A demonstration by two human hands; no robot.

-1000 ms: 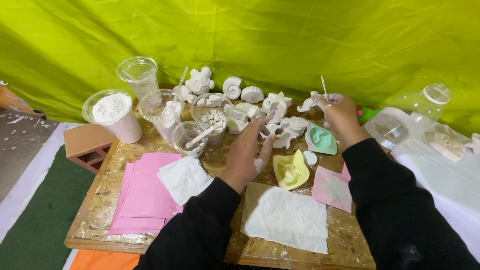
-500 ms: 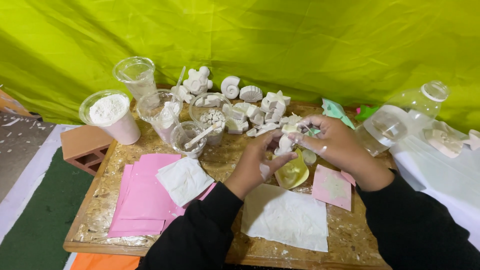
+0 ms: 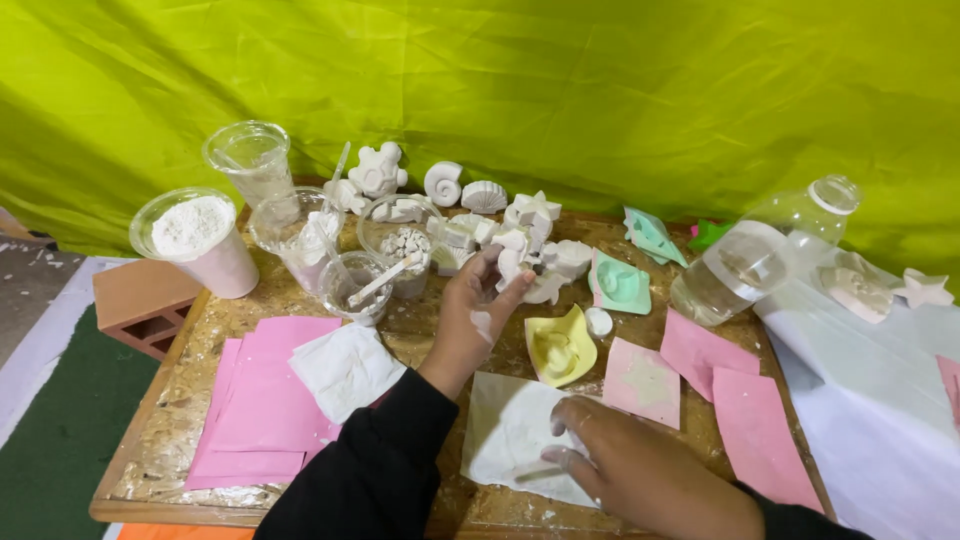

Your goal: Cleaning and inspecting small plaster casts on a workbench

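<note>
Backdrop: a yellow-green cloth (image 3: pixel 560 90) hangs behind the whole scene.
Table: a wooden board table (image 3: pixel 180 400), dusted with white powder.
Bottle: a clear plastic bottle (image 3: pixel 755 260) lies tilted at the right, partly filled with liquid.
Pink sheets: a stack of pink sheets (image 3: pixel 260 400) lies at the left, with a crumpled white tissue (image 3: pixel 345 365) on its edge.
White paper: a white paper sheet (image 3: pixel 510 435) lies near the front edge.
Cup: a plastic cup of white powder (image 3: pixel 195 240) stands at the far left.
Right hand: the right hand (image 3: pixel 640 470) rests on the white paper sheet, fingers pressed down on a thin white stick (image 3: pixel 540 472); it may be pinching it, the view is unclear.
Left hand: the left hand (image 3: pixel 475 315) is raised over the table's middle, fingers closed on a small white plaster figure (image 3: pixel 512 268).
Yellow mould: a yellow mould (image 3: pixel 560 348) sits just right of the left hand.
Green mould: a green mould (image 3: pixel 618 283) lies behind it.
Casts: white shell-shaped casts (image 3: pixel 460 190) stand along the back.
</note>
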